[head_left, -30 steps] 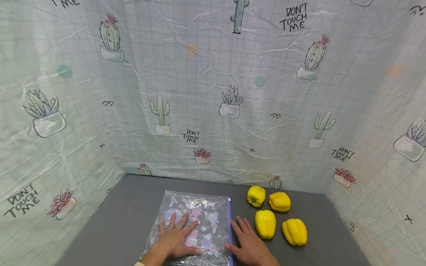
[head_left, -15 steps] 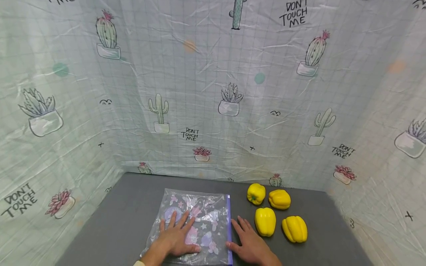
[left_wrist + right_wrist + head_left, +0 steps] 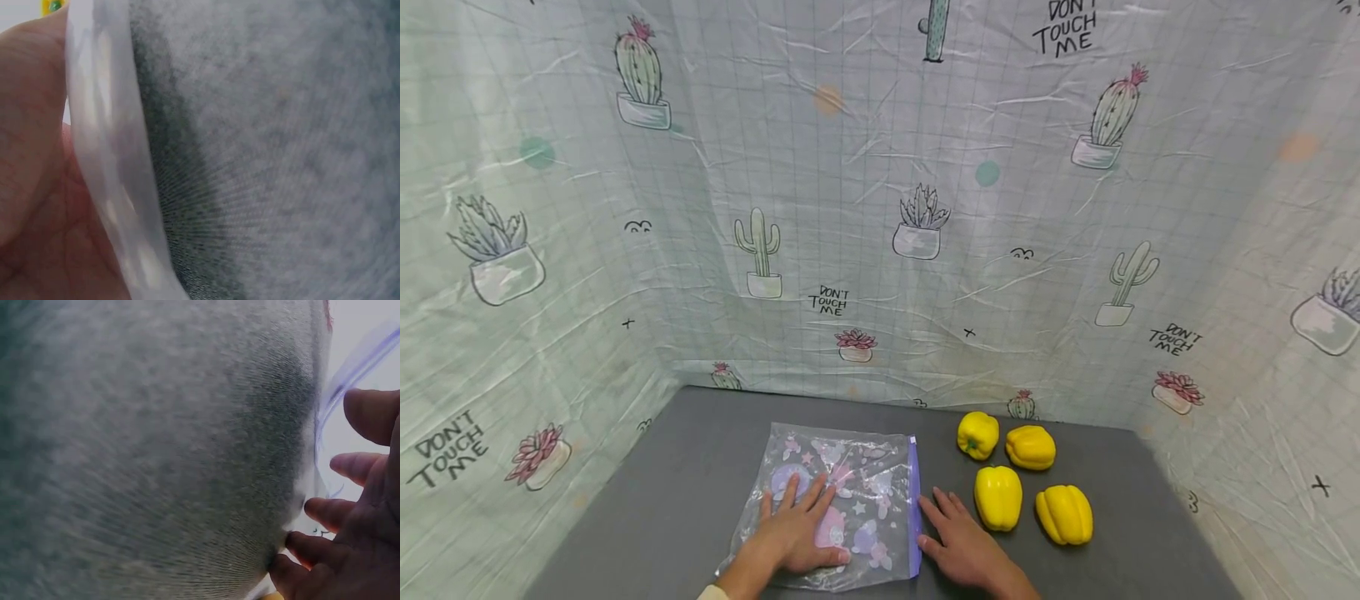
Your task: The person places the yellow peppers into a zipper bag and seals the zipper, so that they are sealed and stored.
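Observation:
A clear plastic zip bag [image 3: 868, 508] printed with pink and purple figures lies flat on the grey table [image 3: 677, 492]. Its purple zip edge [image 3: 914, 517] faces right. My left hand [image 3: 797, 533] rests on the bag with fingers spread; in the left wrist view the bag's edge [image 3: 112, 156] curves up beside the palm. My right hand [image 3: 958, 537] lies on the table just right of the zip edge, fingers extended and fingertips right by it. In the right wrist view the fingers [image 3: 331, 512] are apart and hold nothing.
Several yellow bell peppers stand or lie right of the bag: one at the back [image 3: 977, 436], one beside it [image 3: 1030, 447], one near my right hand [image 3: 998, 497], one farthest right [image 3: 1064, 515]. A cactus-print curtain [image 3: 880, 167] encloses the table's back and sides.
The bag's zip edge has lifted or folded a little, showing a wider purple strip. My right hand has shifted slightly to the right. The left hand stays on the bag.

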The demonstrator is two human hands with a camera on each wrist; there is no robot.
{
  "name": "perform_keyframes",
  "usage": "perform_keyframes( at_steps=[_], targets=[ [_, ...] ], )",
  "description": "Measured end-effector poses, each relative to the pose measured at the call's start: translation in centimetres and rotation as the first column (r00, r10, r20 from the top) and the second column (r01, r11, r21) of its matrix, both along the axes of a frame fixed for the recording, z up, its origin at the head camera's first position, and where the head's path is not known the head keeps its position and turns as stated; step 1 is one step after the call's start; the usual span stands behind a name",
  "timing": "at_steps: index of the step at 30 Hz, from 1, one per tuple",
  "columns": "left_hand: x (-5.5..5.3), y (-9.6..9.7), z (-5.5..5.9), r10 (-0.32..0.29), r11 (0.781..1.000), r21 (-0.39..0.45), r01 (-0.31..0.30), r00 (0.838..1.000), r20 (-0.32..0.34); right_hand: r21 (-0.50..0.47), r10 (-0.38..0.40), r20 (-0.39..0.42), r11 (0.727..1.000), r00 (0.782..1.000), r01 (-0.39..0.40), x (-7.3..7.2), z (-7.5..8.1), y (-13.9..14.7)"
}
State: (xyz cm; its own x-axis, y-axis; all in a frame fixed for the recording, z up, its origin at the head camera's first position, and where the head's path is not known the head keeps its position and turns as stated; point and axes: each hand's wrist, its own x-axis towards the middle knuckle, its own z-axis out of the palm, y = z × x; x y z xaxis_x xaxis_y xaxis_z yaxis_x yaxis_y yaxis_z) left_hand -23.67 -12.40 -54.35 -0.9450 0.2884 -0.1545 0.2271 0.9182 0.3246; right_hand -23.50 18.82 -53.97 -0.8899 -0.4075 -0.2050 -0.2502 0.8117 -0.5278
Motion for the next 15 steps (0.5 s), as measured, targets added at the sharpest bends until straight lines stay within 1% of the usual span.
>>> perform_keyframes(
  at_steps=[3,4,10,11,14,15],
  targets=[
    [-0.04,0.01,0.03,-0.002,1.0,-0.003,0.002,1.0,-0.001,0.01,0.002,0.017,1.0,1.0,-0.002,-0.11,0.11,-0.05],
    [-0.04,0.02,0.05,-0.002,1.0,-0.004,0.002,1.0,-0.001,0.01,-0.002,0.018,1.0,1.0,0.002,-0.25,-0.24,0.03],
    [0.03,0.0,0.21,-0.003,1.0,-0.003,0.003,1.0,-0.004,0.029,0.01,-0.015,1.0,1.0,-0.01,-0.23,-0.66,0.06],
    [0.04,0.03,0.21,-0.003,1.0,-0.005,0.003,1.0,-0.004,0.033,0.013,-0.018,0.999,1.0,-0.012,-0.07,-0.32,-0.08],
    [0.08,0.07,0.19,-0.004,1.0,-0.007,0.004,1.0,0.0,0.054,0.0,-0.011,0.999,1.0,0.0,0.07,-0.17,-0.35],
    [0.09,0.12,0.16,-0.005,1.0,-0.008,0.005,1.0,0.002,0.045,-0.009,-0.01,0.999,1.0,0.01,0.08,-0.17,-0.44]
  ],
)
